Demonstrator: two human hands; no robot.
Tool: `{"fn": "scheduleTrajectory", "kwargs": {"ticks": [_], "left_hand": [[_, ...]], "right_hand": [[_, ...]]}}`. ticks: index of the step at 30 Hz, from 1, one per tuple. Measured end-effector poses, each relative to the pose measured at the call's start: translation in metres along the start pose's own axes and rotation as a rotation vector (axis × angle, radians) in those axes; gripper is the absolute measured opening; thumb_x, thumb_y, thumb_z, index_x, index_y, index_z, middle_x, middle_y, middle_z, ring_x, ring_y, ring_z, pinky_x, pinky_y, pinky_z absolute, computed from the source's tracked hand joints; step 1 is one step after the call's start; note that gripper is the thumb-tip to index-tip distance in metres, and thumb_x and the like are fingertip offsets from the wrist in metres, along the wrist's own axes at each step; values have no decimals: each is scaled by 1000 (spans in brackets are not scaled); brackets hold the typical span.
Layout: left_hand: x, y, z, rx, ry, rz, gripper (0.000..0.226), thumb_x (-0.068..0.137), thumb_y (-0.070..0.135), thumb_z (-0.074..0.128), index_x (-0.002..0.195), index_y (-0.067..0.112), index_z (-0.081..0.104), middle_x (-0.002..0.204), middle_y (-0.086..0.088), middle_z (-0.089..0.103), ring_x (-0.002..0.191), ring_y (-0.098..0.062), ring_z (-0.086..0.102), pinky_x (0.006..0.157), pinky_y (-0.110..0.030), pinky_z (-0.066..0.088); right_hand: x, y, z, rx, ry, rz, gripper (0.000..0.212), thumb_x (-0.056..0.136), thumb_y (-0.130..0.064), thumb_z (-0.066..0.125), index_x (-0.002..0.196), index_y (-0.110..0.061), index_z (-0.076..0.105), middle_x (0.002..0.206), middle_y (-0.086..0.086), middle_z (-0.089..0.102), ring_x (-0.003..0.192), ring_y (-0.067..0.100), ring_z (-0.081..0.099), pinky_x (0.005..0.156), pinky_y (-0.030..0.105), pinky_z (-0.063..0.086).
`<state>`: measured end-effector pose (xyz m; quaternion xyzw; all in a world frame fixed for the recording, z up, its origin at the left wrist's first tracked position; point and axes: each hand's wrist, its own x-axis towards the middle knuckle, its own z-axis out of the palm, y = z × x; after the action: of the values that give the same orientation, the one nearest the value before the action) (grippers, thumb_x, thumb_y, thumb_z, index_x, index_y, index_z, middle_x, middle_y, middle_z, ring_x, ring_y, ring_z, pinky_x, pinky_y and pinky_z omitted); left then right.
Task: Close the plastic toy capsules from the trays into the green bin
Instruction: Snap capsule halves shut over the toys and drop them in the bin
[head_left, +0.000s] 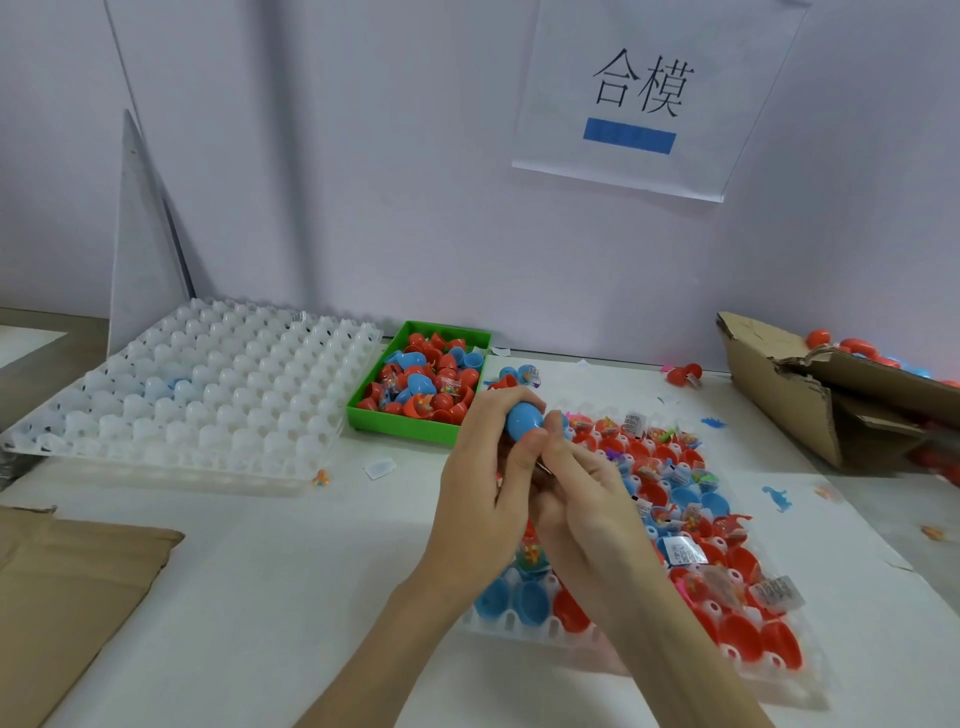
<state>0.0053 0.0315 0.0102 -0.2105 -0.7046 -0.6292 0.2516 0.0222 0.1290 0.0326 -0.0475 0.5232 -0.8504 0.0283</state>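
Note:
Both my hands meet over the near-left part of the filled tray (769, 680). My left hand (483, 499) curls round a blue capsule (523, 421), which sticks out above its thumb. My right hand (587, 499) presses against the same capsule from the right, its fingertips on the lower half. The tray holds several red and blue capsule halves with small packed toys. The green bin (400, 423) sits just beyond my hands to the left, filled with red and blue capsules.
A white empty tray (197, 384) lies at the left. A torn cardboard box (789, 395) with red capsules stands at the right. Brown cardboard (67, 582) covers the near left. Loose capsules (683, 374) and small blue toys (777, 499) lie scattered on the white table.

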Motion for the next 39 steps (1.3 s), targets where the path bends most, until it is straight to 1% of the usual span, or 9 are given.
{"fn": "scheduleTrajectory", "kwargs": {"ticks": [6, 11, 14, 17, 21, 25, 28, 33, 39], "left_hand": [[-4, -5, 7, 65, -79, 100, 23, 105, 12, 53, 128, 14, 57, 123, 10, 58, 122, -19, 58, 105, -27, 48], [0, -4, 3, -33, -95, 89, 38, 109, 13, 49, 147, 17, 49, 150, 10, 50, 148, -18, 42, 118, -25, 37], [4, -2, -6, -71, -68, 62, 45, 108, 19, 46, 153, 16, 43, 157, 9, 44, 152, -14, 35, 118, -19, 34], [4, -1, -9, -28, -92, 81, 44, 108, 21, 45, 151, 14, 46, 156, 6, 46, 151, -16, 38, 119, -24, 36], [4, -1, -13, -16, -124, 113, 40, 110, 28, 44, 148, 16, 48, 147, 5, 54, 142, -21, 49, 111, -23, 43], [3, 1, -14, -59, -118, 134, 49, 110, 48, 38, 147, 18, 46, 144, 3, 54, 138, -25, 52, 108, -22, 46], [-1, 2, -8, -131, -110, 166, 43, 112, 42, 34, 138, 11, 50, 138, 3, 56, 137, -28, 51, 112, -25, 42], [-9, -3, 3, -238, -95, 103, 38, 112, 41, 32, 136, 17, 49, 135, 8, 54, 135, -24, 51, 110, -23, 43], [-10, -10, 4, -253, -121, 23, 34, 113, 37, 29, 135, 21, 49, 133, 7, 56, 134, -23, 52, 109, -20, 43]], "right_hand": [[2, -1, -8, 89, 68, 72, 34, 109, -22, 49, 105, -8, 79, 108, 19, 74, 99, 27, 73, 76, 32, 63], [2, -10, -10, 180, -99, 49, 34, 107, -27, 49, 123, -8, 73, 133, 16, 67, 127, 29, 63, 109, 45, 51], [4, -12, -10, 174, -206, 32, 32, 101, -17, 59, 128, -6, 69, 137, 18, 64, 130, 31, 61, 104, 38, 54], [5, -15, -12, 106, -192, -3, 35, 92, -22, 69, 124, -8, 72, 132, 17, 68, 125, 29, 65, 96, 30, 56], [1, -17, -8, -42, -161, -62, 35, 86, -43, 77, 113, -20, 79, 119, 8, 75, 115, 24, 71, 91, 27, 57], [-3, -16, -4, -346, -112, -250, 43, 83, -67, 67, 108, -33, 76, 111, -1, 75, 110, 20, 72, 90, 25, 58], [-4, -17, -7, -420, -131, -359, 38, 91, -60, 63, 109, -28, 72, 109, -2, 73, 108, 19, 71, 88, 21, 57], [0, -11, -17, -376, -187, -292, 37, 93, -52, 67, 110, -19, 68, 117, 3, 70, 117, 28, 67, 97, 34, 57], [5, -3, -19, -349, -153, -301, 30, 94, -49, 68, 106, -21, 70, 109, -1, 72, 108, 18, 70, 91, 24, 56]]}}
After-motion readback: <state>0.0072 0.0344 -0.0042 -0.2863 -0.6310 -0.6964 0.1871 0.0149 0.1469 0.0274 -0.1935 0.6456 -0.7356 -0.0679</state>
